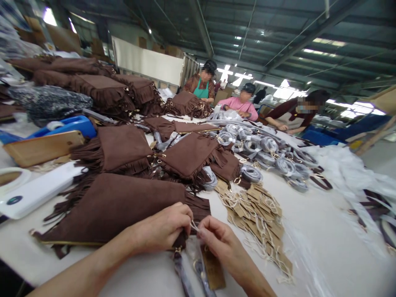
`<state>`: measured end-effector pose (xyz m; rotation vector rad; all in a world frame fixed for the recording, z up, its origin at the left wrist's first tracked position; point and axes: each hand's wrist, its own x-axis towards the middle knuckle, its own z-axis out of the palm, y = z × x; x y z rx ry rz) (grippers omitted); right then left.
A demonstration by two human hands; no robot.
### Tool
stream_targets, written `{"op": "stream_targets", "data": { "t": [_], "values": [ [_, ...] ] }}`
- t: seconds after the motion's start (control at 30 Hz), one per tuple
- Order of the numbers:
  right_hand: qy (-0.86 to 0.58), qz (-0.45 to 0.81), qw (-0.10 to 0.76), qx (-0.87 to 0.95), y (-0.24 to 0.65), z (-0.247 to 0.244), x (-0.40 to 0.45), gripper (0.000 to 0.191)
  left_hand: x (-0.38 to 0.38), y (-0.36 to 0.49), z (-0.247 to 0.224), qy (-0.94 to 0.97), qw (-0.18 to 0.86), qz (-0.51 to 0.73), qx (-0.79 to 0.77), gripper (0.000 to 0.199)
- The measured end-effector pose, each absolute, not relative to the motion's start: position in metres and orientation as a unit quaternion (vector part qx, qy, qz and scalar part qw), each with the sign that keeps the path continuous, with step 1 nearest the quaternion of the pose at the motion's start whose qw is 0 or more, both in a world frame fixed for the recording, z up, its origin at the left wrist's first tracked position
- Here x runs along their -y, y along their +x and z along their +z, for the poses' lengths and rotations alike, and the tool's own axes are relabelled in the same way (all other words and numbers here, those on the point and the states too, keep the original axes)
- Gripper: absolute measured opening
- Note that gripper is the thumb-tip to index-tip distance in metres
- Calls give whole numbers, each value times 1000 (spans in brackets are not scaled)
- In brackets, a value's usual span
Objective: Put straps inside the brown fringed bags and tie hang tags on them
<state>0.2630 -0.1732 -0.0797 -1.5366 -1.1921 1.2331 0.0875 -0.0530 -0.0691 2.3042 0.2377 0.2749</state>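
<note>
A brown fringed bag (123, 202) with a gold zipper edge lies flat in front of me. My left hand (170, 226) rests over its near right corner, fingers closed on a white string (194, 226). Pinching the same string from the other side is my right hand (218, 237). A tan cardboard tag (214, 270) hangs below my right fingers. Beneath my hands, a strap wrapped in clear plastic (183, 272) runs from a gold clasp (177, 250) toward the table's near edge. The bag corner under my left hand is partly hidden.
To the right lies a heap of tan tags with strings (256, 210). Behind it are plastic-wrapped coiled straps (260, 142). More fringed bags (125, 146) are piled ahead and left. A phone (43, 147) and blue tape dispenser (82, 123) stand left. Several people work across the table (321, 210).
</note>
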Motion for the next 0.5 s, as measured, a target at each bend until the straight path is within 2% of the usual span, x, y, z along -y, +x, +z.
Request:
{"op": "stream_targets", "data": {
  "t": [0.13, 0.23, 0.37, 0.5],
  "values": [
    [-623, 485, 349, 504, 257, -81, 184, 43, 52, 87, -69, 902, 405, 124, -79, 21],
    [-608, 581, 323, 433, 254, -83, 193, 48, 53, 87, -67, 904, 402, 124, -77, 22],
    [-551, 675, 366, 327, 254, -83, 194, 48, 53, 88, -67, 904, 397, 138, -79, 22],
    [-493, 715, 440, 227, 251, -82, 187, 46, 53, 88, -70, 900, 407, 146, -57, 22]
  ]
}}
